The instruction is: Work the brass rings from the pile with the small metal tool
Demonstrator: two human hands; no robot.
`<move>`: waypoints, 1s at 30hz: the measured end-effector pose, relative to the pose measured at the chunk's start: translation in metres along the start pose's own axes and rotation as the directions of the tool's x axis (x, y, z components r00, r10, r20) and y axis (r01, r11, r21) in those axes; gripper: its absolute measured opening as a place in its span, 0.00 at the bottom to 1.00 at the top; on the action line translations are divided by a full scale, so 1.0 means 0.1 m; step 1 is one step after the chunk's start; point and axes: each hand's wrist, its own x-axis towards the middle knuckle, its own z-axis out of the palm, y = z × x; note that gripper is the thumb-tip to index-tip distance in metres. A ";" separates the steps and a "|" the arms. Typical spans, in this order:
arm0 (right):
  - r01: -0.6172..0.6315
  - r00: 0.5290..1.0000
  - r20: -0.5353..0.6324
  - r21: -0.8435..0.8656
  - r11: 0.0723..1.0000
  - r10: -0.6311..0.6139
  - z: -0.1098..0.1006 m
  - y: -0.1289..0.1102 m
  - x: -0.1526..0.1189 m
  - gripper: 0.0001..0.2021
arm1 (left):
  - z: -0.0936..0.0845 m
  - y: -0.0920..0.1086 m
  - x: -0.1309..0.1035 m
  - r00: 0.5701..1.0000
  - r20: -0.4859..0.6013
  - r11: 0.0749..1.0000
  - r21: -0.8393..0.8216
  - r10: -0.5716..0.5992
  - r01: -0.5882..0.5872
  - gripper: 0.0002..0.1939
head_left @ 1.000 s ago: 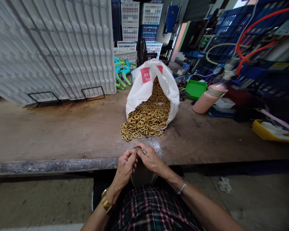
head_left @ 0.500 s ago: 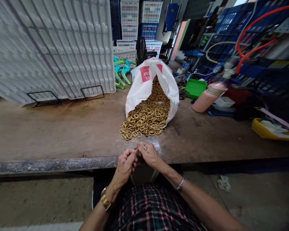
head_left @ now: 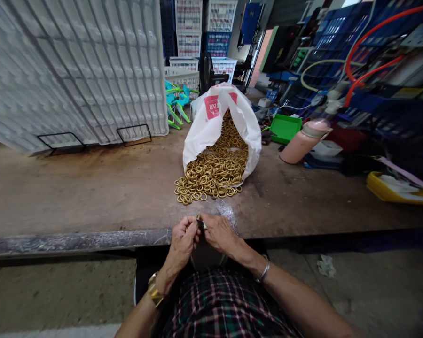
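Just over the table's front edge, my left hand [head_left: 184,237] and my right hand [head_left: 219,233] meet with fingertips close together. My left hand is closed in a pinch at a small brass-coloured ring [head_left: 198,217], only partly visible between the fingers. A small dark piece with a whitish edge [head_left: 200,225] shows at my right fingertips, which are closed on it; its kind is unclear. Beyond the hands, a heap of brass-coloured rings [head_left: 215,171] spills from a white plastic bag [head_left: 201,136] lying on its side with its mouth towards me.
White ribbed panels [head_left: 102,70] stand at left in black wire stands [head_left: 136,134]. On the wooden table [head_left: 74,197], a pink bottle [head_left: 303,143], a green tray [head_left: 285,127] and a yellow tray [head_left: 391,190] are at right. Stacked crates [head_left: 218,44] stand behind.
My right hand has turned and come slightly lower, so the dark side of the small piece now shows between the hands. My left hand stays nearly in place.
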 end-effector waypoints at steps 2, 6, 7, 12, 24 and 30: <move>-0.024 1.000 0.015 -0.033 0.999 0.025 -0.01 -0.03 0.01 0.12 | -0.01 0.00 0.00 1.000 -0.006 1.000 0.015 0.017 -0.017 0.15; -0.066 0.997 0.022 -0.103 0.992 0.069 -0.02 -0.05 0.07 0.11 | -0.02 0.02 -0.02 0.999 -0.017 0.999 0.019 0.033 -0.033 0.15; -0.090 0.996 0.019 -0.118 0.989 0.092 -0.03 -0.03 0.09 0.11 | -0.02 0.03 -0.03 1.000 -0.012 0.999 0.016 0.029 -0.029 0.15; -0.246 0.969 -0.068 -0.157 0.957 0.238 -0.10 0.19 0.24 0.13 | 0.01 0.05 -0.14 0.987 0.160 0.995 -0.084 -0.034 0.048 0.14; -0.329 0.933 -0.200 -0.133 0.935 0.300 -0.02 0.18 0.57 0.10 | -0.05 0.10 -0.04 0.971 0.176 0.806 -0.544 -0.159 0.230 0.11; -0.347 0.928 -0.185 -0.106 0.932 0.324 -0.05 0.21 0.63 0.11 | -0.08 0.13 0.00 0.954 0.227 0.716 -0.632 -0.194 0.296 0.11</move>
